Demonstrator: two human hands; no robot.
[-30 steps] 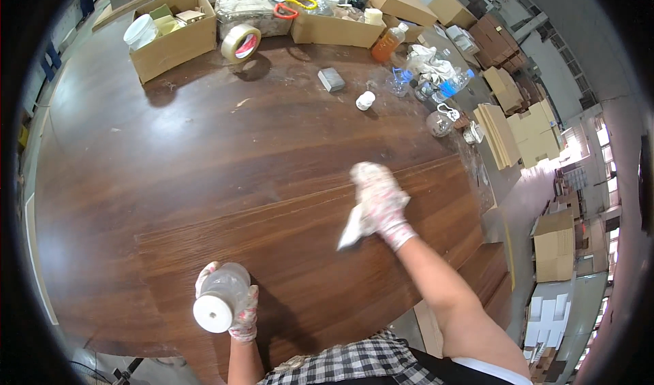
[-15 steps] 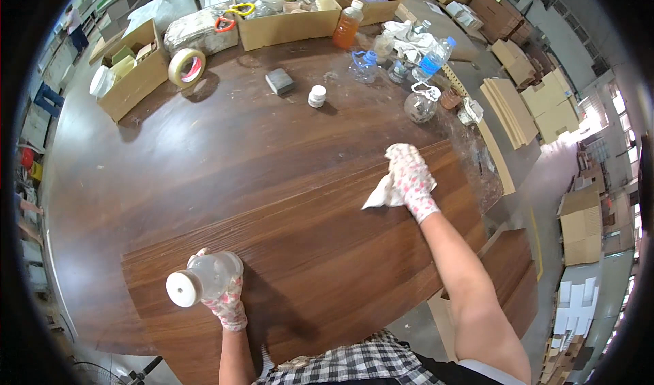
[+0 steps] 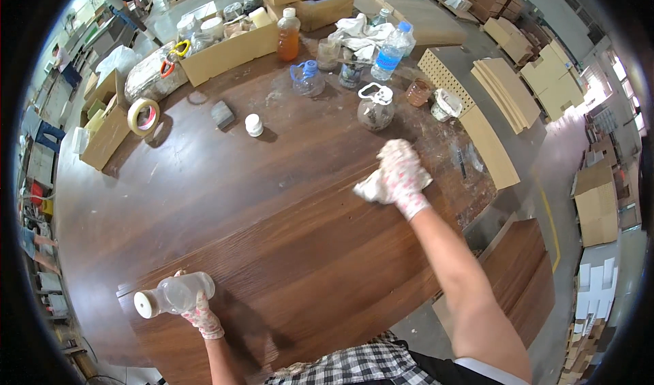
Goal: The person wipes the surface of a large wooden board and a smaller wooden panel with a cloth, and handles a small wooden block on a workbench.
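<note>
My left hand [image 3: 204, 318], in a white glove with pink spots, is wrapped round a clear plastic bottle [image 3: 182, 293]. The bottle lies tipped over in the grip, its white cap pointing left, above the left end of a dark brown wood-grain board [image 3: 293, 249]. Toward the far right edge of that board, my right hand [image 3: 403, 174], gloved alike, is closed on a white cloth [image 3: 370, 189] and presses it against the surface. One corner of the cloth sticks out to the left of the fingers.
On the brown table [image 3: 197, 187] beyond the board are a grey block [image 3: 222, 115], a small white bottle [image 3: 254, 125], a tape roll [image 3: 143, 117] and a round jar [image 3: 375, 113]. Cartons [image 3: 235, 57], an orange-liquid bottle [image 3: 288, 36] and a blue-labelled bottle [image 3: 390, 57] line the far side.
The view has turned, shifting the tabletop items leftward. My left hand has tipped the bottle nearer to level. My right hand still presses the cloth, now closer to the round jar in the picture.
</note>
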